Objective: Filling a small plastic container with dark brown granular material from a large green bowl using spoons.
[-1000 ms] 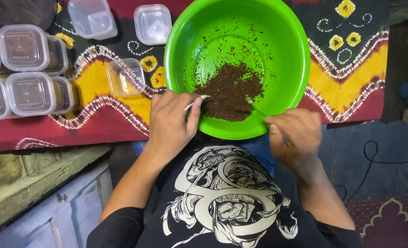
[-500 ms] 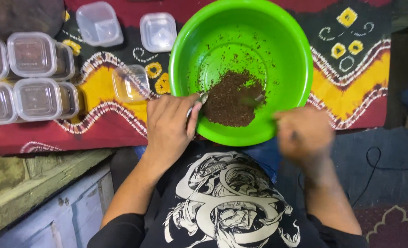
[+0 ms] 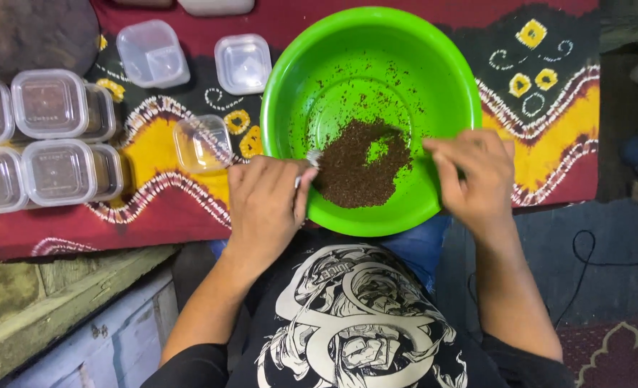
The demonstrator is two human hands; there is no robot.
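A big green bowl [image 3: 376, 50] rests on a patterned red, black and yellow cloth [image 3: 548, 115]. A heap of dark brown crumbly matter [image 3: 358, 169] lies at its near side. My left hand [image 3: 265, 205] grips a small metal utensil [image 3: 310, 159] whose tip touches the heap's left edge. My right hand [image 3: 473, 176] is at the bowl's right rim, fingers curled around a thin object that I cannot make out. A small clear plastic container [image 3: 202, 142] stands just left of the bowl.
Several lidded clear plastic containers [image 3: 49, 136] are stacked at the left. Two more clear tubs [image 3: 150, 52] sit behind, one an upturned lid or tub [image 3: 243, 63]. A dark round object [image 3: 31, 32] fills the top left corner. A cable [image 3: 620, 251] crosses the floor at right.
The bowl has shifted up and right in view as my head moved. My right hand has risen from the near rim to the bowl's right side. The heap has been pushed around slightly.
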